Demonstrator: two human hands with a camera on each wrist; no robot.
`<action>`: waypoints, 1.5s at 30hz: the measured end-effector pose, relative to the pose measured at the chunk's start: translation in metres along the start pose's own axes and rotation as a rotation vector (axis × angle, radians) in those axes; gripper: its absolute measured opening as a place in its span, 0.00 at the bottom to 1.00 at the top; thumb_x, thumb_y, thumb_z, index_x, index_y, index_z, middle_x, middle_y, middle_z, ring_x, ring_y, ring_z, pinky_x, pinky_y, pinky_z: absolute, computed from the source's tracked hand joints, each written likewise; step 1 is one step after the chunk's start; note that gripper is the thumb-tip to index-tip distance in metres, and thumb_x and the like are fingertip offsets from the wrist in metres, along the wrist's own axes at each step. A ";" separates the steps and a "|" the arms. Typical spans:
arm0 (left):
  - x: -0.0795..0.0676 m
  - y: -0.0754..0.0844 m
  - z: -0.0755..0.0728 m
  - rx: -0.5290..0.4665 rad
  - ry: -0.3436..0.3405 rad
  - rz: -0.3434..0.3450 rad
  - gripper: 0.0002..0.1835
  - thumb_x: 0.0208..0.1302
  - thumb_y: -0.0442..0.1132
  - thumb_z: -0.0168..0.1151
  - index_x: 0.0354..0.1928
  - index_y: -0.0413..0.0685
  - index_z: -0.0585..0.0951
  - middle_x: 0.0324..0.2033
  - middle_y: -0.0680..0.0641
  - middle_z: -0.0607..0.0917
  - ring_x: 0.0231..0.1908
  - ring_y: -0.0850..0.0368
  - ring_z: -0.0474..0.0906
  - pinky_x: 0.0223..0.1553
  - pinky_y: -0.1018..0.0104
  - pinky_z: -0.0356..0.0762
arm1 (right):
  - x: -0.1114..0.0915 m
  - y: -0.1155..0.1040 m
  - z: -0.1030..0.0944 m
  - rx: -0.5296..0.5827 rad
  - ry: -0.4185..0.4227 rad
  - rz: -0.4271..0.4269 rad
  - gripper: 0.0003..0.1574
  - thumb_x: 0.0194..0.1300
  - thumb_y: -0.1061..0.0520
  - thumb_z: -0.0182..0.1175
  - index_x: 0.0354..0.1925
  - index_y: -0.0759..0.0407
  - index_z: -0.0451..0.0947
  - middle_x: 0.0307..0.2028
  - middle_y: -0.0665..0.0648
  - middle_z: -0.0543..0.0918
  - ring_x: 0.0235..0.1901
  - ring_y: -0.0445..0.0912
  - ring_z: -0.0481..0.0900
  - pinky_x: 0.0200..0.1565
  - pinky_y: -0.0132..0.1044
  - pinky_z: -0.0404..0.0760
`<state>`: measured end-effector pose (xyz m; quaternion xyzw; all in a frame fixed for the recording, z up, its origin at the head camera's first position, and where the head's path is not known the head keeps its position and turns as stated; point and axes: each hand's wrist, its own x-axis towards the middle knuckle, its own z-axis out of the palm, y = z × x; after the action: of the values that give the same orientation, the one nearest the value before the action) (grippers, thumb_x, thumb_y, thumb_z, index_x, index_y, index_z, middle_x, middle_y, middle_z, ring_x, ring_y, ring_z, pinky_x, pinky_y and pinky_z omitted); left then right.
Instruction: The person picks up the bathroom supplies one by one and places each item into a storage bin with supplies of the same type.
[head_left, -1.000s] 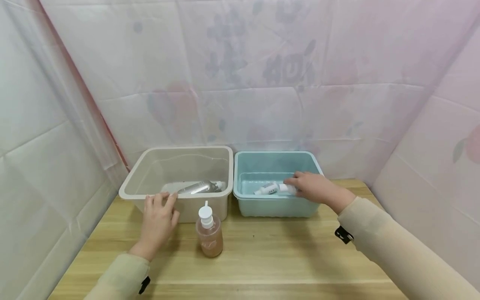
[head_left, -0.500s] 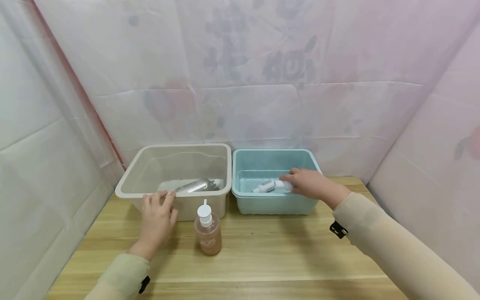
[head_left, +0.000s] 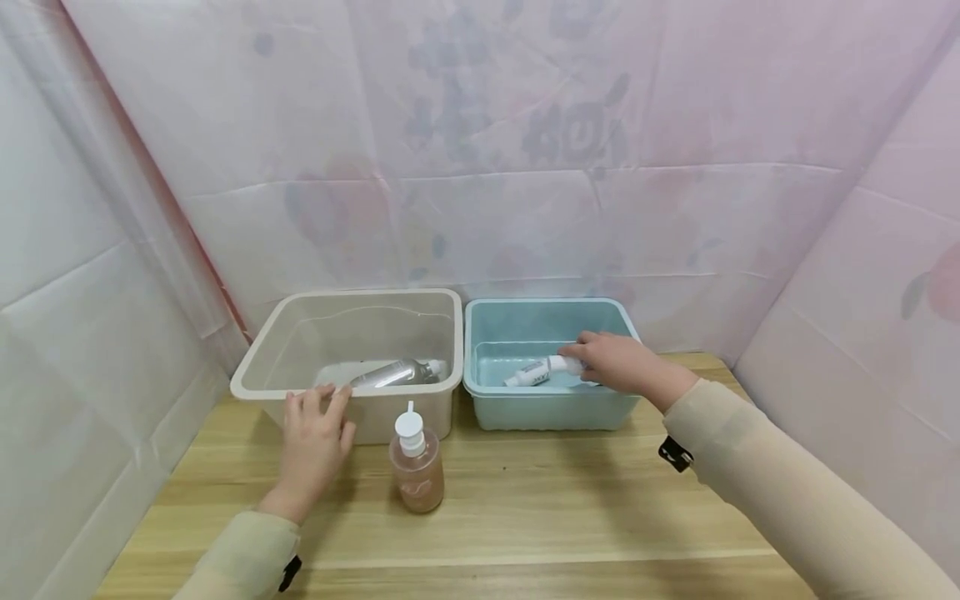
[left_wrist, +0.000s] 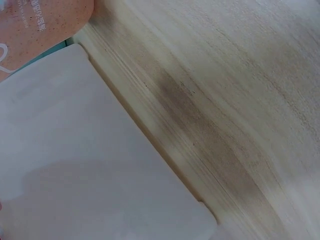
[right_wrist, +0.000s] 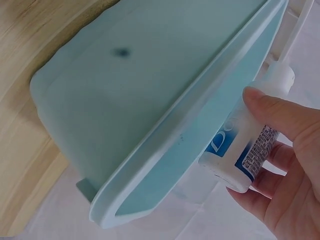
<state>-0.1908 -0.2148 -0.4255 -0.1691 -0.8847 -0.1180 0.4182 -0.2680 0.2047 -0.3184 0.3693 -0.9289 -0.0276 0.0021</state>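
My right hand (head_left: 618, 364) reaches into the light blue bin (head_left: 551, 412) and holds a white bottle with a blue label (right_wrist: 240, 145). Thumb on one side and fingers on the other, it grips the bottle's body, which overlaps the bin's opening in the right wrist view. Another white bottle with dark lettering (head_left: 528, 374) lies in the bin, left of the held one. My left hand (head_left: 313, 437) rests its fingertips at the front rim of the beige bin (head_left: 405, 421), thumb apart. A grey-silver bottle with a white cap (head_left: 390, 374) lies inside that bin.
A pump bottle with pinkish-orange liquid (head_left: 420, 483) stands upright on the wooden table (head_left: 540, 533), in front of the beige bin and right of my left hand. Behind the bins hangs a pale floral sheet (head_left: 495, 225), and similar sheets flank both sides.
My right hand has shifted slightly left and up in the head view with the bottle it holds. The left hand keeps its place at the beige bin's rim.
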 end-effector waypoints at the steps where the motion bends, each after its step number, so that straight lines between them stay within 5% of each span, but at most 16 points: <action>1: 0.000 0.000 0.000 -0.001 -0.004 0.000 0.25 0.38 0.29 0.65 0.45 0.35 0.78 0.41 0.31 0.73 0.36 0.32 0.66 0.51 0.34 0.59 | 0.000 0.000 0.000 0.000 -0.001 0.000 0.28 0.56 0.60 0.64 0.56 0.59 0.73 0.34 0.56 0.75 0.26 0.45 0.72 0.30 0.38 0.75; 9: -0.005 -0.004 -0.002 0.004 -0.015 0.037 0.26 0.38 0.31 0.65 0.46 0.34 0.78 0.41 0.31 0.73 0.36 0.32 0.66 0.49 0.33 0.60 | 0.002 0.000 0.003 0.045 -0.039 0.008 0.29 0.59 0.60 0.62 0.59 0.60 0.72 0.37 0.56 0.75 0.28 0.45 0.71 0.30 0.38 0.74; 20: -0.005 -0.014 -0.001 0.009 -0.001 0.102 0.24 0.49 0.43 0.47 0.46 0.36 0.77 0.38 0.32 0.74 0.34 0.35 0.67 0.43 0.38 0.65 | 0.008 0.000 0.007 0.042 -0.024 0.013 0.29 0.59 0.59 0.62 0.60 0.58 0.71 0.37 0.55 0.74 0.28 0.43 0.70 0.29 0.35 0.73; 45: -0.005 -0.011 -0.001 0.031 -0.009 0.094 0.25 0.53 0.47 0.44 0.46 0.37 0.78 0.40 0.32 0.74 0.37 0.33 0.69 0.46 0.35 0.65 | 0.021 0.011 0.003 0.096 -0.051 0.027 0.28 0.59 0.60 0.62 0.58 0.59 0.72 0.38 0.56 0.75 0.32 0.45 0.74 0.34 0.40 0.76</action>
<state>-0.1911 -0.2262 -0.4297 -0.2048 -0.8792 -0.0838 0.4219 -0.2903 0.1982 -0.3213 0.3555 -0.9338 0.0077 -0.0390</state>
